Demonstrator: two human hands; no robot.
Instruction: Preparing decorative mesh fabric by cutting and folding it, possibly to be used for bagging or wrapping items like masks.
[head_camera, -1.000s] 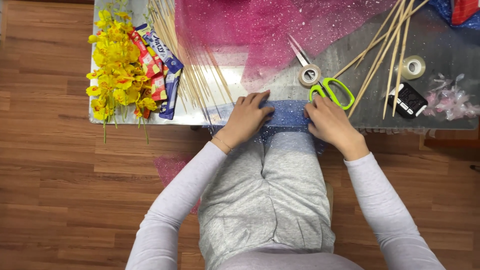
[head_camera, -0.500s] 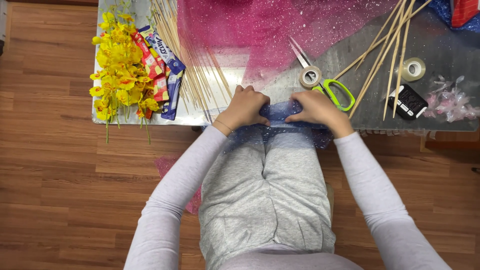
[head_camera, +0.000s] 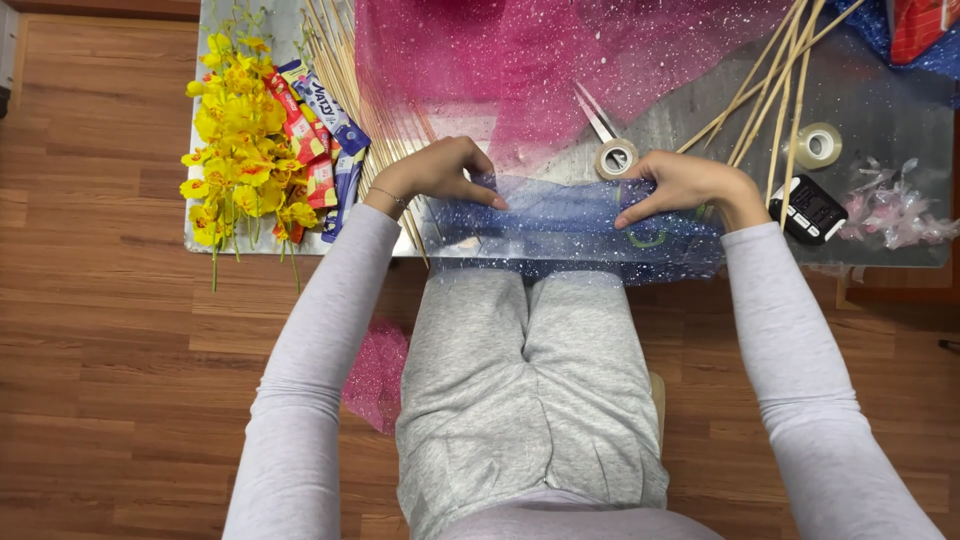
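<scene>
— Well, both hands are pinching that strip of blue glitter mesh (head_camera: 570, 225): the left hand (head_camera: 440, 172) has its grip closed on the left end, the right hand (head_camera: 680, 185) on the right end, and the fabric runs stretched between them along the near edge of the tabletop (head_camera: 880, 255), over the knees.

— What could go wrong there?

— I'd judge the mesh could snag or slip. It is thin and pulled taut, so an uneven tug might tear it or yank one end free. It also lies over the green-handled scissors (head_camera: 650, 238), whose blades (head_camera: 597, 115) point far, towards the pink glitter mesh (head_camera: 540, 60); dragging the blue strip could catch on them.

— And round about?

— A tape roll (head_camera: 616, 158) sits just beside the right hand, with another roll (head_camera: 818, 145) farther right. Bamboo sticks (head_camera: 770, 90) fan out to the right, and a second bundle (head_camera: 350, 80) lies close to the left wrist; a sweep of either arm could scatter them. Yellow artificial flowers (head_camera: 240, 140) and snack packets (head_camera: 320, 130) crowd the left end. A scrap of pink mesh (head_camera: 378, 375) lies on the floor.
</scene>
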